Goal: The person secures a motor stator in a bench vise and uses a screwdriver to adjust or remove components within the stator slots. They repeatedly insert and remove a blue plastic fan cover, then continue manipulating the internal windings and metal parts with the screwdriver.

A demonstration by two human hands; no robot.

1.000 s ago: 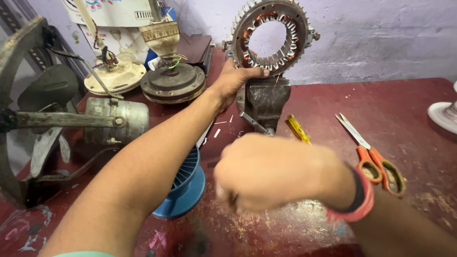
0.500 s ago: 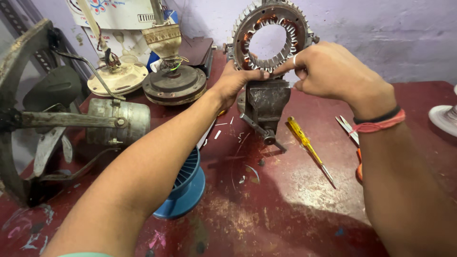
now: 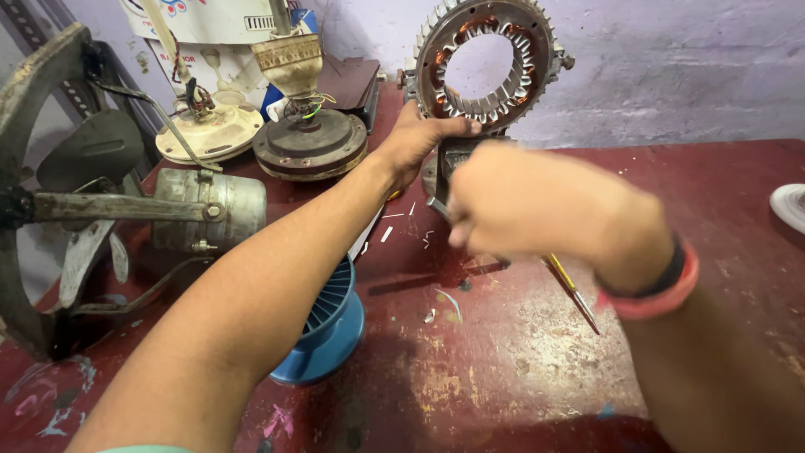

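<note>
A round motor stator with copper windings stands upright at the back of the dark red table, held in a small grey vise. My left hand reaches far forward and grips the stator's lower left rim. My right hand is blurred, closed into a fist just in front of the vise, and hides most of it. The vise's metal handle bar sticks out from the left of that fist. A yellow-handled screwdriver lies on the table under my right wrist.
A blue finned plastic part lies under my left forearm. A grey motor on a dark fan frame fills the left side. Two ceiling-fan motors stand at the back left. A white round object is at the right edge.
My right hand rose from the near foreground to the stator's right rim, then dropped to the front of the vise. My left hand kept its hold on the stator.
</note>
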